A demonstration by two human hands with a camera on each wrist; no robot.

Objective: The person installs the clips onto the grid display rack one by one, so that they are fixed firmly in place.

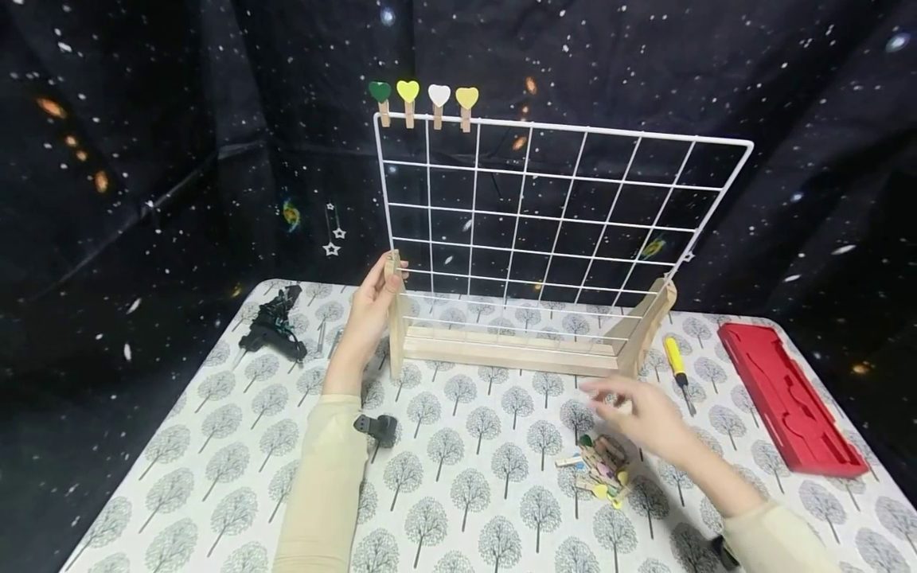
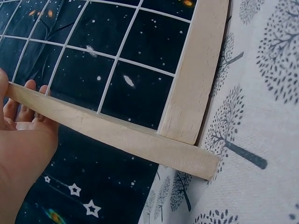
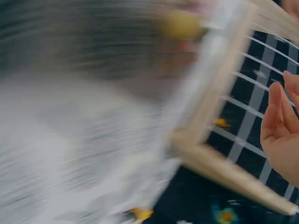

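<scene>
A white wire grid [image 1: 530,171] leans back in a wooden stand [image 1: 501,350]. Along its top bar, at the left end, sit several heart clothespins, including a green one [image 1: 380,92], a white one [image 1: 439,96] and two yellow ones. My left hand [image 1: 371,298] grips the stand's left upright [image 2: 112,128], with fingers behind it in the left wrist view. My right hand [image 1: 648,418], blurred, hovers just above a pile of heart clothespins [image 1: 600,471]. Its thumb and fingers are bent and apart, with nothing plainly between them; the right wrist view also shows the hand [image 3: 285,135].
Right of the stand lies a yellow-handled screwdriver [image 1: 676,362], with a red tray [image 1: 788,398] beyond it. A tangled black device [image 1: 275,326] lies at the table's back left. A tree-patterned cloth [image 1: 444,517] covers the table, and a dark star-print curtain hangs behind.
</scene>
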